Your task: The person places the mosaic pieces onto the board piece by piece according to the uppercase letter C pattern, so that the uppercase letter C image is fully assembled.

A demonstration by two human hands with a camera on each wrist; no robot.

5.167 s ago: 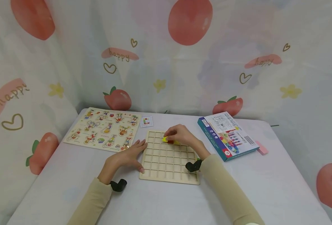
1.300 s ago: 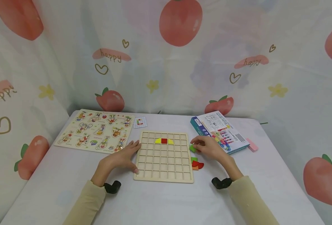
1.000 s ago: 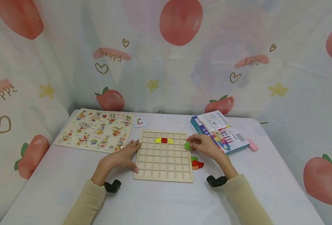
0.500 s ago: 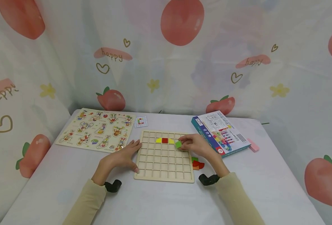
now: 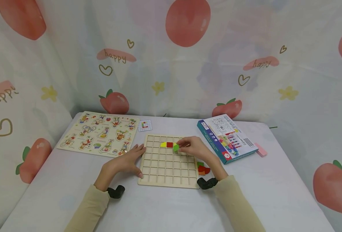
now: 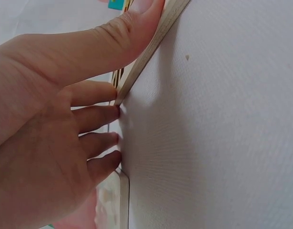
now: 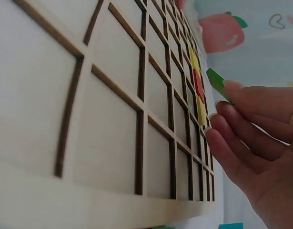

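A wooden grid board (image 5: 156, 170) lies in the middle of the table. In its second row from the far edge sits a red square tile (image 5: 169, 145) with a yellow rounded tile (image 5: 163, 145) on its left; another yellow tile (image 7: 201, 112) on the other side shows in the right wrist view. My right hand (image 5: 197, 149) pinches a green tile (image 7: 217, 83) between thumb and fingertips, held tilted close over that row. With fingers spread, my left hand (image 5: 125, 166) rests along the board's left edge, thumb near the front corner.
Loose green (image 5: 200, 164), red (image 5: 204, 169) and orange tiles (image 5: 201, 173) lie by the board's right edge. Behind are a picture puzzle board (image 5: 99, 125), a small pattern card (image 5: 145, 125), a teal-edged box (image 5: 221, 143) and a pink block (image 5: 261, 149). A printed curtain (image 5: 188, 80) hangs at the back.
The red and yellow tiles were set into the board and released earlier. My right hand then picked the green tile from beside the board and carried it left over the grid. The left hand stays.
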